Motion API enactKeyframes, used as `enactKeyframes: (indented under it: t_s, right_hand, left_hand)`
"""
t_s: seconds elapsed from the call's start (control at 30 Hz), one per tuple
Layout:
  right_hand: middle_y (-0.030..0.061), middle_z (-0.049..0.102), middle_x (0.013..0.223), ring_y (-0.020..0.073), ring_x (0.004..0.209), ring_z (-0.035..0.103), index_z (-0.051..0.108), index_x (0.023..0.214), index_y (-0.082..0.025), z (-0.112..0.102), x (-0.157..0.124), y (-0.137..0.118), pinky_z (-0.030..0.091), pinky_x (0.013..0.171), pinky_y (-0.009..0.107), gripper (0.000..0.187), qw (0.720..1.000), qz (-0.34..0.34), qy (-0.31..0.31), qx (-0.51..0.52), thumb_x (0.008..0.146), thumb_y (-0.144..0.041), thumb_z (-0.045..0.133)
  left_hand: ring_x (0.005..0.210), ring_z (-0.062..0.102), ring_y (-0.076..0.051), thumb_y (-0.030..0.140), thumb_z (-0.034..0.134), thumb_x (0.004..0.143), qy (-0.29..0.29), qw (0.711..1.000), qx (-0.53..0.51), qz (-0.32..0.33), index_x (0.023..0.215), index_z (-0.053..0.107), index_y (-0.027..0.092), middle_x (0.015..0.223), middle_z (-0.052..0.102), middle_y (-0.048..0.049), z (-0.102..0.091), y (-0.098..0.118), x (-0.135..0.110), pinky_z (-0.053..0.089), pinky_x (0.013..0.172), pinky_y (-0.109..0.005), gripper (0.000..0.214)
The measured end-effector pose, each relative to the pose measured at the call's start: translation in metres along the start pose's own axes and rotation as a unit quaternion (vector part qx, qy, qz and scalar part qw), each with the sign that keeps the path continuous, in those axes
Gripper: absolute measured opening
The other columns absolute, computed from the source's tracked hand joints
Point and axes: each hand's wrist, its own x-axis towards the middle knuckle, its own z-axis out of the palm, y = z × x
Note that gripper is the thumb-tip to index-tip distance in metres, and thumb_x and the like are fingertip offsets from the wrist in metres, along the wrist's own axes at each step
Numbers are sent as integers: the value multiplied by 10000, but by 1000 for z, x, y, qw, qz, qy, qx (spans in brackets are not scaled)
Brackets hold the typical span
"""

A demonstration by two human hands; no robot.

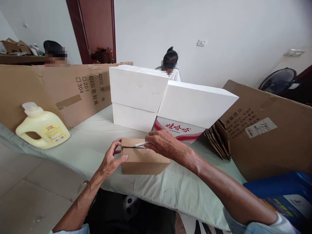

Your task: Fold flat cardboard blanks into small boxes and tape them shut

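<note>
A small brown cardboard box [143,167] sits on the cloth-covered table in front of me. My left hand [111,161] grips its left end, thumb on the top face and fingers around the far corner. In my right hand [161,141] is a slim white cutter [141,144], pinched between thumb and fingers above the box top. Its tip lies at the dark seam across the lid, near the left end. The blade itself is too small to make out. Clear tape glints on the top beside my right fingers.
Stacked white boxes [136,87] stand just behind. A yellow detergent jug [44,126] is on the left before a large carton [73,94]. On the right are folded cardboard [219,139], another carton [270,146] and a blue container [282,188]. Two people sit beyond.
</note>
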Motion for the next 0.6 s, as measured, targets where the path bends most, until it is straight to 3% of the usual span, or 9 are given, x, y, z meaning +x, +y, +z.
enactKeyframes:
  t_s: [0.27,0.5,0.6]
  right_hand:
    - [84,698,816,186,715,570,703,846,-161,-17,2,-4,264,674,350,273,994,-31,-14,-105,1100,-189,608]
    - [78,692,866,182,772,590,697,909,-161,-26,-2,-9,361,736,336,295,991,-63,30,-116,1123,-112,501]
    - [96,709,920,203,820,610,714,963,-151,-23,-8,-3,363,747,345,275,991,-57,3,-118,1121,-99,496]
  left_hand:
    - [1449,586,-366,510,851,812,-5,1000,2,0,1160,593,269,1680,516,-124,-4,-9,0,551,1093,-455,495]
    - [1403,616,-336,517,848,852,-10,1000,11,8,1154,571,267,1685,494,-125,-6,-13,0,562,1068,-412,481]
    - [1371,639,-329,524,845,849,-12,1000,14,9,1136,563,261,1681,496,-137,-7,-14,0,574,1051,-405,480]
